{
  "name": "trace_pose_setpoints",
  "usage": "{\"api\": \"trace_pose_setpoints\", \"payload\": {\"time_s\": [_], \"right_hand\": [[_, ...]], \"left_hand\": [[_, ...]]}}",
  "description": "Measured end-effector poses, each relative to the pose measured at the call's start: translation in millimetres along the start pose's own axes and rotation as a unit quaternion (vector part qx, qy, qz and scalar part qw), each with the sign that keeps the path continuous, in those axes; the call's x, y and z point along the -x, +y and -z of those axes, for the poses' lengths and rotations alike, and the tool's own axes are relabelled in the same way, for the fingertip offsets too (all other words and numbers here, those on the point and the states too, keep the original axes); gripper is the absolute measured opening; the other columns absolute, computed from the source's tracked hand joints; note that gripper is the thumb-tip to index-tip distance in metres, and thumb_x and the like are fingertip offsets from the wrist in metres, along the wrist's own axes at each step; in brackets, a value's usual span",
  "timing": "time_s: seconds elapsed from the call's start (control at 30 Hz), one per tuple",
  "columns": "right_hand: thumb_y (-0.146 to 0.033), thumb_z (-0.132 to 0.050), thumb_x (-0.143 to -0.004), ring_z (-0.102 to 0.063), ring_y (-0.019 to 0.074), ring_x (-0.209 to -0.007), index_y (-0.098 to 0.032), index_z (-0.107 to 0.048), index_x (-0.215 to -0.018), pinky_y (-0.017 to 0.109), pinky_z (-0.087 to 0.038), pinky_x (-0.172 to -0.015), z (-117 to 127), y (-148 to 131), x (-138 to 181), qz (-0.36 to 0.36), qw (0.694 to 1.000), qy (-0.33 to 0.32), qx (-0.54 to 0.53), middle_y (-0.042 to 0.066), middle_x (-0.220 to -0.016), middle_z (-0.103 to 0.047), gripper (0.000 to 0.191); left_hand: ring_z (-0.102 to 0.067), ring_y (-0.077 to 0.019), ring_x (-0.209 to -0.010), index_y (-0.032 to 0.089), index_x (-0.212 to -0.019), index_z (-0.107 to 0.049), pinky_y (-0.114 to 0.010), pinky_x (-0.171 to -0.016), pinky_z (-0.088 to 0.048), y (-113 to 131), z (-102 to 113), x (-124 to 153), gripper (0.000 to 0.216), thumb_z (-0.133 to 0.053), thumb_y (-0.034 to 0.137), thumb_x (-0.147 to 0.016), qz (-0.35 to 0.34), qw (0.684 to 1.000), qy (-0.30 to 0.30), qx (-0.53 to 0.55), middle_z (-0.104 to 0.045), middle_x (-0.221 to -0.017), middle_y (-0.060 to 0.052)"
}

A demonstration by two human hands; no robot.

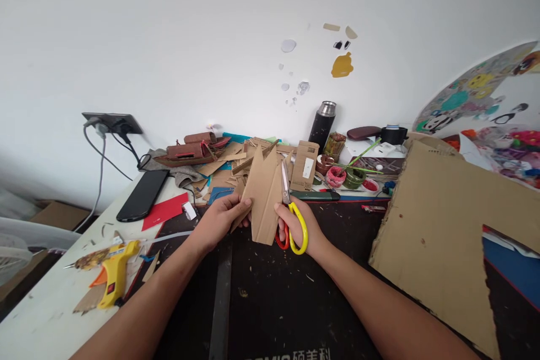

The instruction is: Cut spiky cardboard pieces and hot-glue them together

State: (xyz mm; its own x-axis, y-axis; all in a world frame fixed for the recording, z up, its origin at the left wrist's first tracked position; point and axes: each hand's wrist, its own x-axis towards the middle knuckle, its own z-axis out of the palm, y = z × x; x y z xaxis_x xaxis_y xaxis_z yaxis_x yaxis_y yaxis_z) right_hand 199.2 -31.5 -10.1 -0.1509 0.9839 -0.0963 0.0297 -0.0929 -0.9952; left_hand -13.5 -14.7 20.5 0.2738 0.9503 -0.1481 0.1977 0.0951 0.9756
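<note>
A folded-looking piece of cardboard [264,197] with a notched, pointed top edge stands upright in front of me. My left hand [223,216] pinches its left side, thumb on the near face. Another cardboard edge shows under that thumb, partly hidden. In my right hand [306,225] are scissors [298,228] with one yellow and one red handle loop, blades pointing up and looking closed. The right thumb also presses on the cardboard's right edge, so this hand touches both things.
A black cutting mat [270,304] with a metal ruler [220,298] lies below. Left are a yellow glue gun [113,275] and a black phone [143,196]. Cardboard scraps, paint jars [336,176] and a thermos [323,126] line the back. A large cardboard sheet [439,236] covers the right.
</note>
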Motion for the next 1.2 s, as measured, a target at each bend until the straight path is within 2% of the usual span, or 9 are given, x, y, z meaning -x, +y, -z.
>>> {"api": "trace_pose_setpoints", "payload": {"time_s": [0.23, 0.3, 0.37, 0.43, 0.5, 0.6, 0.77, 0.97, 1.2], "right_hand": [[-0.058, -0.065, -0.092, -0.055, 0.0139, -0.035, -0.024, -0.052, -0.085, 0.021, -0.042, -0.037, -2.6, -5.7, 2.6, 0.011, 1.0, -0.018, 0.003, -0.009, -0.048, -0.054, 0.037], [-0.06, -0.064, -0.092, -0.053, 0.0136, -0.034, -0.024, -0.053, -0.087, 0.021, -0.042, -0.038, -4.0, -8.3, 3.3, 0.013, 1.0, -0.025, -0.004, -0.009, -0.046, -0.053, 0.038], [-0.064, -0.064, -0.093, -0.052, 0.0133, -0.034, -0.024, -0.054, -0.089, 0.021, -0.043, -0.038, -5.4, -10.0, 3.9, 0.013, 0.999, -0.029, -0.019, -0.009, -0.045, -0.053, 0.041], [-0.068, -0.066, -0.091, -0.051, 0.0132, -0.034, -0.024, -0.055, -0.091, 0.021, -0.042, -0.038, -6.3, -10.5, 4.4, 0.014, 0.999, -0.031, -0.034, -0.01, -0.044, -0.053, 0.045], [-0.073, -0.067, -0.09, -0.051, 0.0131, -0.033, -0.023, -0.056, -0.092, 0.021, -0.041, -0.037, -6.9, -10.1, 4.8, 0.018, 0.998, -0.033, -0.05, -0.01, -0.044, -0.053, 0.051], [-0.078, -0.069, -0.087, -0.051, 0.013, -0.033, -0.023, -0.056, -0.097, 0.021, -0.041, -0.036, -7.6, -9.1, 5.7, 0.024, 0.996, -0.039, -0.077, -0.01, -0.046, -0.054, 0.058], [-0.083, -0.069, -0.085, -0.052, 0.0132, -0.033, -0.022, -0.058, -0.104, 0.021, -0.043, -0.035, -9.2, -8.0, 7.3, 0.034, 0.992, -0.047, -0.11, -0.009, -0.049, -0.056, 0.065], [-0.08, -0.068, -0.09, -0.054, 0.0123, -0.034, -0.023, -0.053, -0.083, 0.02, -0.044, -0.034, -7.6, -0.9, 4.4, 0.035, 0.989, -0.033, -0.14, -0.007, -0.051, -0.056, 0.06], [-0.075, -0.071, -0.09, -0.053, 0.0113, -0.033, -0.023, -0.054, -0.081, 0.02, -0.044, -0.035, -6.9, 3.4, -0.1, 0.041, 0.989, -0.004, -0.141, -0.007, -0.052, -0.057, 0.056]], "left_hand": [[-0.055, -0.0148, -0.056, 0.02, -0.073, -0.064, -0.028, -0.058, -0.044, -6.8, -2.1, -1.9, 0.057, -0.069, 0.074, -0.087, -0.012, 0.999, -0.001, 0.035, -0.064, -0.063, -0.001], [-0.053, -0.0146, -0.053, 0.021, -0.071, -0.062, -0.028, -0.055, -0.043, -7.1, 1.7, -1.9, 0.054, -0.064, 0.07, -0.094, -0.04, 0.997, 0.058, 0.022, -0.063, -0.058, -0.001], [-0.053, -0.015, -0.053, 0.021, -0.072, -0.06, -0.028, -0.055, -0.043, -6.0, 7.1, -0.7, 0.05, -0.057, 0.063, -0.101, -0.083, 0.983, 0.163, -0.012, -0.063, -0.058, -0.001], [-0.058, -0.0161, -0.059, 0.021, -0.076, -0.063, -0.029, -0.06, -0.047, -4.9, 11.1, 1.2, 0.044, -0.054, 0.053, -0.105, -0.142, 0.95, 0.261, -0.094, -0.066, -0.064, -0.002], [-0.069, -0.0194, -0.078, 0.02, -0.089, -0.072, -0.03, -0.073, -0.054, -5.5, 11.5, 3.1, 0.033, -0.054, 0.043, -0.106, -0.218, 0.904, 0.304, -0.207, -0.075, -0.084, -0.006], [-0.073, -0.0242, -0.117, 0.023, -0.134, -0.073, -0.035, -0.095, -0.06, -11.3, 6.0, 4.4, 0.034, -0.051, 0.029, -0.108, -0.322, 0.838, 0.255, -0.359, -0.076, -0.132, -0.011], [-0.076, -0.0261, -0.123, 0.026, -0.156, -0.058, -0.031, -0.082, -0.066, -22.5, -4.2, 5.4, 0.05, -0.052, 0.019, -0.108, -0.358, 0.771, 0.194, -0.49, -0.069, -0.151, -0.011], [-0.081, -0.0286, -0.111, 0.026, -0.166, -0.046, -0.036, -0.082, -0.07, -28.9, -20.3, 9.9, 0.059, -0.053, 0.022, -0.108, -0.391, 0.768, 0.137, -0.489, -0.064, -0.157, -0.015], [-0.081, -0.0329, -0.109, 0.019, -0.166, -0.045, -0.042, -0.082, -0.071, -28.9, -36.3, 15.8, 0.059, -0.052, 0.024, -0.108, -0.374, 0.771, 0.101, -0.506, -0.058, -0.159, -0.021]]}}
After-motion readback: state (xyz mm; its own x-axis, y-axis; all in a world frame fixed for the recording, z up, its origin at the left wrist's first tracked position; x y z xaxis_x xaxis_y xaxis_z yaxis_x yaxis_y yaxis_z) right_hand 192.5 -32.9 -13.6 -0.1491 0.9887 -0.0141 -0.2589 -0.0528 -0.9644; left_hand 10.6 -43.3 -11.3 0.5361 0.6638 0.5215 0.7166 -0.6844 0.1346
